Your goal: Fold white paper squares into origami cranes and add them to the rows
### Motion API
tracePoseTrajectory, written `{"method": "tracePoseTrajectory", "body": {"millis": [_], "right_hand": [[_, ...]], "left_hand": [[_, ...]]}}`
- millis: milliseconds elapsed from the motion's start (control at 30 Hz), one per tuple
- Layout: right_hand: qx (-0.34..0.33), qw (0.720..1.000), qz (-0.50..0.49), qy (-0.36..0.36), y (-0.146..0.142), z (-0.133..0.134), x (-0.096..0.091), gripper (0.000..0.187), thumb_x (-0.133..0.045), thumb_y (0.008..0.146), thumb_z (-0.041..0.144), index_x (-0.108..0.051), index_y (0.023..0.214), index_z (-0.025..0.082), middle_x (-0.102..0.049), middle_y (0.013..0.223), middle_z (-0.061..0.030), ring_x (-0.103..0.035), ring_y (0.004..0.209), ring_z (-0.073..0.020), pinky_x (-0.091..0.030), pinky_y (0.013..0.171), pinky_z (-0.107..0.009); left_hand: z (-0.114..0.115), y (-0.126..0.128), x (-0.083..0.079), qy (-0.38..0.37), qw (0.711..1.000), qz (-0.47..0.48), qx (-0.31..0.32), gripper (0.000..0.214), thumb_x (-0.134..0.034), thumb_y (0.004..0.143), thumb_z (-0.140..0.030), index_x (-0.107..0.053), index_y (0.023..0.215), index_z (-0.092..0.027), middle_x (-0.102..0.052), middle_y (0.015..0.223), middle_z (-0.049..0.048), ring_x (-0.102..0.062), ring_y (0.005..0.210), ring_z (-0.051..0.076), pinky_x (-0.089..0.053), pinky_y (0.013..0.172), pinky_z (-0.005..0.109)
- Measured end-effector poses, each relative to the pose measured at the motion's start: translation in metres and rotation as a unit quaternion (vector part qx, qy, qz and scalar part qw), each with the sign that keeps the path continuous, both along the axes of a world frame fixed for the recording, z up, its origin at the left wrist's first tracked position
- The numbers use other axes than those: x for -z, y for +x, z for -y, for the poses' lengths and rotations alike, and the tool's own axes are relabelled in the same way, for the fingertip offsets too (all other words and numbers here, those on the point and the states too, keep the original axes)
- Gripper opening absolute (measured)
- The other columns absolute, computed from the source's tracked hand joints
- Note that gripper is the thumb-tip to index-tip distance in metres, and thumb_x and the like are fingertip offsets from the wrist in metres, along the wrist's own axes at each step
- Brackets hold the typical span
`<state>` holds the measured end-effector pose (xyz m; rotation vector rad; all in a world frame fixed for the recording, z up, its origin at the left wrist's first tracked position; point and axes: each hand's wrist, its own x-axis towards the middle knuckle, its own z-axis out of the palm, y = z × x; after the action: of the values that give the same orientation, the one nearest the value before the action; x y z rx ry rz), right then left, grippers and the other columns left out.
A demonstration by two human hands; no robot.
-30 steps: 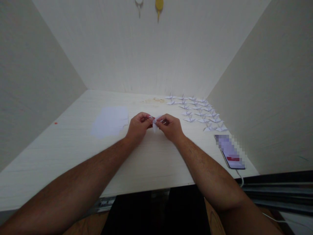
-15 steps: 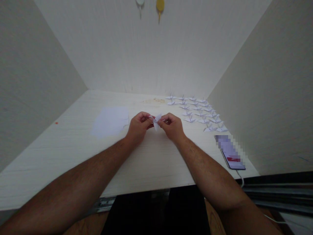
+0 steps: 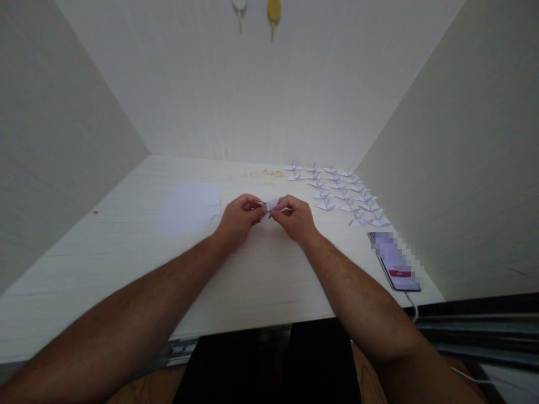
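Observation:
Both of my hands meet over the middle of a pale wooden desk [image 3: 261, 280]. My left hand [image 3: 238, 219] and my right hand [image 3: 295, 217] each pinch one side of a small folded white paper piece [image 3: 269, 205], held just above the desk. Their fingers are curled tight around it, so most of the paper is hidden. A flat stack of white paper sheets [image 3: 190, 207] lies to the left of my left hand. Several finished small paper cranes [image 3: 337, 191] stand in rows to the right of my right hand.
A phone [image 3: 394, 261] lies near the desk's right front corner, a white cable running off its near end. Pale walls close in the desk on the left, back and right. Two hooks, one white [image 3: 239, 7] and one yellow [image 3: 273, 11], hang on the back wall.
The paper piece between my fingers has been drawn in and looks smaller and more folded. My hands have shifted very slightly upward and stayed together.

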<state>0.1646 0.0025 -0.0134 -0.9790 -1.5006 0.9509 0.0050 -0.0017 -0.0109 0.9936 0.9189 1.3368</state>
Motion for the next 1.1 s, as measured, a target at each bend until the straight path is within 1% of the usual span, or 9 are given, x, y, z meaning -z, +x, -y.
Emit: {"method": "tracePoseTrajectory", "body": {"millis": [167, 267, 333, 433, 500, 633, 800, 933, 1100], "right_hand": [[0.020, 0.999, 0.032, -0.008, 0.000, 0.000, -0.003, 0.019, -0.072, 0.071, 0.033, -0.059, 0.069, 0.020, -0.062, 0.064, 0.0025, -0.054, 0.055, -0.0097, -0.043, 0.054, -0.024], [0.025, 1.000, 0.012, -0.014, 0.000, -0.003, -0.004, 0.027, -0.076, 0.068, 0.031, -0.062, 0.088, 0.021, -0.065, 0.067, 0.0042, -0.055, 0.057, -0.0099, -0.044, 0.056, -0.024], [0.011, 1.000, -0.003, -0.029, 0.000, -0.004, -0.003, 0.036, -0.077, 0.067, 0.030, -0.063, 0.099, 0.022, -0.067, 0.070, 0.0036, -0.057, 0.058, -0.0105, -0.045, 0.057, -0.024], [0.023, 0.999, 0.008, -0.034, -0.001, -0.004, -0.002, 0.024, -0.078, 0.069, 0.035, -0.068, 0.085, 0.020, -0.066, 0.065, 0.0017, -0.057, 0.057, -0.0112, -0.044, 0.055, -0.025], [0.036, 0.999, 0.008, -0.026, -0.001, -0.003, -0.002, 0.020, -0.077, 0.070, 0.037, -0.067, 0.074, 0.020, -0.065, 0.062, 0.0010, -0.056, 0.056, -0.0113, -0.043, 0.054, -0.025], [0.055, 0.998, 0.004, -0.020, -0.003, 0.001, -0.004, 0.019, -0.075, 0.071, 0.035, -0.065, 0.071, 0.019, -0.067, 0.063, 0.0006, -0.058, 0.055, -0.0118, -0.044, 0.053, -0.025], [0.073, 0.997, 0.038, -0.012, -0.003, 0.004, -0.009, 0.019, -0.074, 0.073, 0.036, -0.064, 0.072, 0.019, -0.069, 0.067, 0.0002, -0.059, 0.056, -0.0115, -0.046, 0.054, -0.025], [0.050, 0.999, 0.008, -0.021, -0.002, 0.005, -0.012, 0.021, -0.075, 0.072, 0.037, -0.063, 0.071, 0.019, -0.068, 0.066, 0.0003, -0.059, 0.056, -0.0112, -0.047, 0.055, -0.025], [-0.007, 0.994, -0.075, -0.075, -0.001, 0.003, -0.013, 0.022, -0.076, 0.069, 0.034, -0.060, 0.069, 0.019, -0.066, 0.062, 0.0015, -0.061, 0.056, -0.0114, -0.050, 0.057, -0.026]], "left_hand": [[0.000, -0.004, 0.002, 0.073, 0.989, -0.130, -0.009, 0.026, -0.085, 0.062, -0.024, -0.065, 0.076, -0.016, -0.071, 0.077, 0.0029, -0.065, 0.071, 0.013, -0.052, 0.070, 0.028], [0.000, -0.005, 0.000, 0.094, 0.981, -0.168, -0.014, 0.026, -0.084, 0.064, -0.026, -0.067, 0.080, -0.016, -0.072, 0.079, 0.0042, -0.067, 0.075, 0.015, -0.053, 0.074, 0.030], [-0.001, -0.005, -0.002, 0.094, 0.983, -0.153, -0.022, 0.030, -0.085, 0.062, -0.026, -0.068, 0.084, -0.016, -0.073, 0.085, 0.0050, -0.068, 0.079, 0.016, -0.055, 0.079, 0.033], [-0.001, -0.005, -0.004, 0.069, 0.990, -0.123, -0.019, 0.038, -0.087, 0.059, -0.028, -0.068, 0.089, -0.015, -0.074, 0.089, 0.0062, -0.069, 0.083, 0.017, -0.055, 0.085, 0.036], [0.000, -0.005, -0.005, 0.043, 0.992, -0.119, -0.001, 0.038, -0.088, 0.059, -0.029, -0.068, 0.088, -0.015, -0.075, 0.086, 0.0062, -0.069, 0.080, 0.017, -0.055, 0.084, 0.036], [0.004, -0.005, -0.007, 0.009, 0.994, -0.103, 0.025, 0.033, -0.086, 0.061, -0.030, -0.066, 0.081, -0.015, -0.073, 0.076, 0.0052, -0.069, 0.069, 0.017, -0.056, 0.076, 0.037], [0.004, -0.005, -0.007, 0.036, 0.991, -0.129, 0.010, 0.029, -0.087, 0.061, -0.031, -0.066, 0.073, -0.014, -0.074, 0.079, 0.0060, -0.068, 0.070, 0.016, -0.055, 0.076, 0.035], [0.001, -0.006, -0.004, 0.067, 0.994, -0.085, -0.007, 0.024, -0.086, 0.061, -0.027, -0.066, 0.067, -0.015, -0.076, 0.090, 0.0080, -0.069, 0.080, 0.017, -0.054, 0.084, 0.036], [0.000, -0.006, -0.005, 0.034, 0.999, -0.038, 0.007, 0.025, -0.087, 0.057, -0.024, -0.064, 0.063, -0.014, -0.074, 0.080, 0.0062, -0.068, 0.069, 0.015, -0.055, 0.076, 0.036]]}}
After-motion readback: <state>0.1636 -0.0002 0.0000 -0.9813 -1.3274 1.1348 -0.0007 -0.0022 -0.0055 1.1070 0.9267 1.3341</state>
